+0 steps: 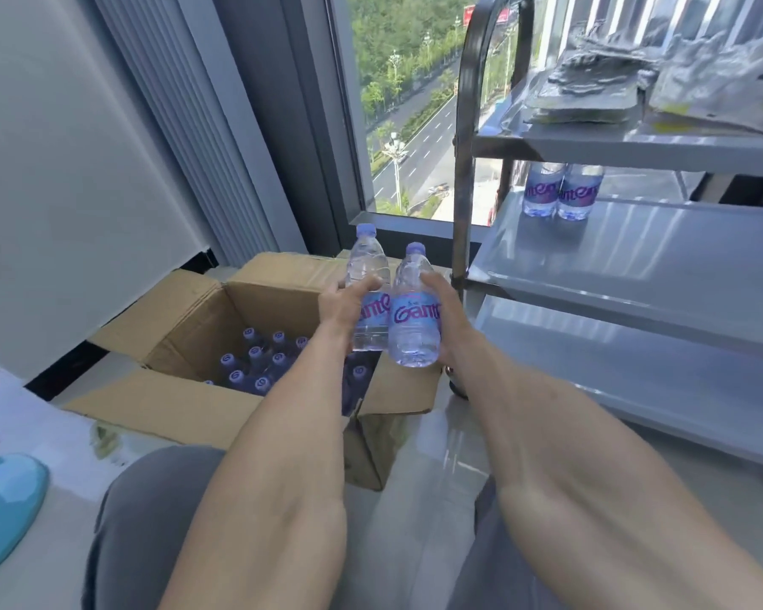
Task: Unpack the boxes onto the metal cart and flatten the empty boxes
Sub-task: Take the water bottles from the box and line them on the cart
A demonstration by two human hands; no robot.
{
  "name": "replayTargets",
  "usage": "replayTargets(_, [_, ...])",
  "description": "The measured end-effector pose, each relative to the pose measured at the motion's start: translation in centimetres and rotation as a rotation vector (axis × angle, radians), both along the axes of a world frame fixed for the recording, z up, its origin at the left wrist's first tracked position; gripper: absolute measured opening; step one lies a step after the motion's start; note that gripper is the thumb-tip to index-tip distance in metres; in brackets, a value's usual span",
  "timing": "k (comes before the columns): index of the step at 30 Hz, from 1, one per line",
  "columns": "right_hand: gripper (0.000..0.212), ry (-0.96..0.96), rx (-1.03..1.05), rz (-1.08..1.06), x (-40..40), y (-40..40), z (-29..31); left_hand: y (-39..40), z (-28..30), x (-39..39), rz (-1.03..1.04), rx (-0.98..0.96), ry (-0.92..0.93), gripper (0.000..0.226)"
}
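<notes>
Bottles — clear plastic, purple caps: left hand point(342, 308) fingers grip one point(368, 275), right hand point(448, 319) another point(415, 310).

Open box point(186, 319) left of cart point(635, 257); two bottles point(558, 193) on middle shelf.

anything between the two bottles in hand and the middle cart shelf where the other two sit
Nothing visible blocks it. The held bottles are left of the cart's upright post; the middle shelf is bare in front of the two standing bottles.
</notes>
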State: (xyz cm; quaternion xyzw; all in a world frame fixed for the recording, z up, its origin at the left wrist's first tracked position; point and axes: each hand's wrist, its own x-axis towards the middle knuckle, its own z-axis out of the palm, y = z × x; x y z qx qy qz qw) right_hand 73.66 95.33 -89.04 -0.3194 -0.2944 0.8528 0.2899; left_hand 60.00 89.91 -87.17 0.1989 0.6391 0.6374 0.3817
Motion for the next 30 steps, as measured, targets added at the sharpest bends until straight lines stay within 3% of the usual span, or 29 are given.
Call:
replayTargets(3, [0.045, -0.023, 0.022, -0.037, 1.0, -0.1, 0.5, 0.1, -0.5, 1.2, -0.023, 0.036, -0.112, 0.070])
replayTargets(4, [0.036, -0.002, 0.005, -0.053, 1.4, 0.2, 0.7, 0.0, -0.8, 1.7, -0.022, 0.022, -0.138, 0.072])
replayTargets(8, [0.035, 0.088, -0.042, -0.123, 3.4, 1.4, 0.7, 0.7, -2.2, 2.8, -0.068, -0.062, -0.200, 0.078])
replayTargets(9, [0.033, 0.072, -0.019, -0.157, 3.8, 1.5, 0.8, 0.7, -1.7, 3.7, -0.132, -0.085, -0.213, 0.078])
replayTargets(12, [0.041, 0.091, 0.037, -0.162, 6.0, 2.5, 1.2, 1.0, 0.1, 6.5, -0.273, -0.060, -0.331, 0.048])
replayTargets(13, [0.046, 0.089, 0.043, -0.136, 7.1, 2.7, 1.8, 1.6, -0.2, 6.8, -0.300, -0.045, -0.372, 0.045])
replayTargets(16, [0.030, 0.087, 0.031, -0.184, 10.2, 3.4, 3.3, 2.7, 0.0, 8.4, -0.394, -0.037, -0.409, 0.051])
replayTargets(19, [0.035, -0.012, 0.018, -0.347, 12.2, 4.1, 3.4, 4.1, 0.8, 10.6, -0.465, -0.078, -0.327, 0.041])
replayTargets(22, [0.043, -0.235, 0.080, -0.546, 14.1, 5.3, 3.2, 5.8, 1.3, 12.7, -0.483, -0.131, -0.109, 0.036])
replayTargets(27, [0.043, -0.413, 0.177, -0.777, 16.7, 7.9, 4.6, 8.4, 1.8, 14.4, -0.424, -0.163, 0.209, 0.045])
replayTargets(30, [0.052, -0.565, 0.292, -0.836, 17.3, 10.4, 4.3, 10.7, 2.2, 14.5, -0.352, -0.167, 0.282, 0.060])
